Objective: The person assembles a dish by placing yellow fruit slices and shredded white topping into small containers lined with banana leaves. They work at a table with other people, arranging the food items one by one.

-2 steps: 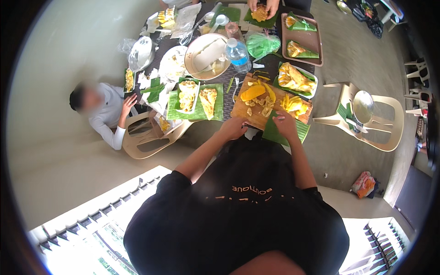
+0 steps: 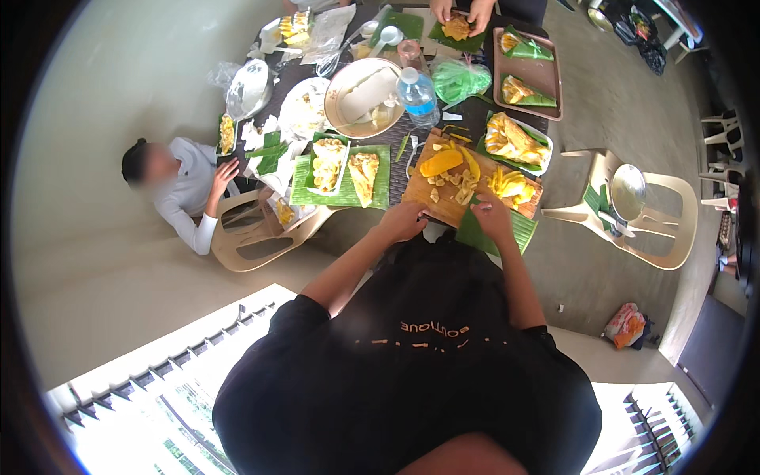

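Observation:
My right hand (image 2: 495, 217) is closed on a banana leaf (image 2: 514, 235), which hangs over the near edge of the wooden cutting board (image 2: 443, 207). At the board's near left corner, my left hand (image 2: 406, 222) has its fingers curled in; whatever they hold, if anything, is hidden. On the board lie a yellow mango piece (image 2: 442, 163), sliced banana (image 2: 462, 190) and a heap of mango strips (image 2: 511, 187). Left of the board, another banana leaf (image 2: 380, 178) bears a white tray of banana slices (image 2: 326, 165) and a folded, filled crepe (image 2: 363, 176).
A water bottle (image 2: 417, 99) and a large bowl (image 2: 332, 107) stand beyond the board. To its right sits a dish of crepes (image 2: 514, 142), with a brown tray (image 2: 529, 73) farther off. Another person's hands (image 2: 478, 16) work at the far edge; a seated person (image 2: 186, 178) is at left.
The table has shifted slightly right and down in the picture. Both my hands keep their places at the board and the leaf.

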`<action>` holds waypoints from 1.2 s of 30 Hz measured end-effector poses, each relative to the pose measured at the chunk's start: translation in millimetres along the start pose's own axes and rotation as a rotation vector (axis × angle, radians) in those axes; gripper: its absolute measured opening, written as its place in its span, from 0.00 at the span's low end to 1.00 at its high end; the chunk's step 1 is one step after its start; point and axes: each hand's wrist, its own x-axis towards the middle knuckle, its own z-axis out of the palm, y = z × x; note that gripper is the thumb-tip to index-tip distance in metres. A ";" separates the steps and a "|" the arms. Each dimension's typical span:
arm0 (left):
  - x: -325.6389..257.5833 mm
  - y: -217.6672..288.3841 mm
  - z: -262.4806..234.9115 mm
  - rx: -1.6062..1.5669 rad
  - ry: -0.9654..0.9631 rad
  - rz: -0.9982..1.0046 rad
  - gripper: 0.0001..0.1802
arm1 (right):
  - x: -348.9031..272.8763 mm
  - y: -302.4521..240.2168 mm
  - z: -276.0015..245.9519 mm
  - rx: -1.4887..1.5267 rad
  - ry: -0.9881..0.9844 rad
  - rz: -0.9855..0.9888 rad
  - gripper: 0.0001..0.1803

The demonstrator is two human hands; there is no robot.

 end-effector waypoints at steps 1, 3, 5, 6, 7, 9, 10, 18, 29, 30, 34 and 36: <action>-1.7 -3.9 2.1 0.003 0.014 0.012 0.17 | -1.6 0.2 1.9 -0.020 -0.008 -0.004 0.20; -8.1 -9.0 -1.4 -0.027 0.012 -0.006 0.17 | 2.3 1.1 9.6 -0.022 -0.013 -0.036 0.20; -15.5 -15.6 -0.7 -0.063 0.016 -0.021 0.17 | 5.5 -1.0 16.3 -0.021 -0.038 -0.044 0.20; -18.3 -20.6 1.3 -0.083 0.021 -0.026 0.17 | 6.9 -3.6 19.0 -0.018 -0.060 -0.036 0.20; -21.6 -26.2 2.5 -0.103 0.026 -0.032 0.17 | 7.7 -6.5 22.3 -0.016 -0.082 -0.028 0.21; -24.7 -32.9 -3.5 -0.156 0.052 -0.039 0.17 | 9.2 -20.0 26.6 -0.023 -0.104 -0.044 0.20; -25.6 -38.4 -8.4 -0.182 0.063 -0.043 0.17 | 10.2 -27.8 30.4 -0.026 -0.115 -0.051 0.19; -27.3 -92.7 -48.6 -0.375 0.121 0.049 0.18 | 11.1 -62.1 77.6 -0.118 -0.032 -0.068 0.21; -72.0 -259.3 -106.1 -0.778 0.180 0.075 0.13 | 1.6 -194.4 214.1 -0.104 -0.072 0.000 0.19; -73.1 -271.6 -111.9 -0.783 0.143 0.040 0.14 | 2.3 -203.9 221.5 -0.068 -0.067 -0.003 0.19; -71.9 -300.0 -132.2 -0.750 0.046 0.061 0.14 | -8.5 -206.5 239.0 -0.114 0.040 0.036 0.20; -69.3 -297.5 -146.4 -0.689 0.017 0.110 0.14 | -22.6 -199.2 242.8 -0.121 0.089 0.089 0.21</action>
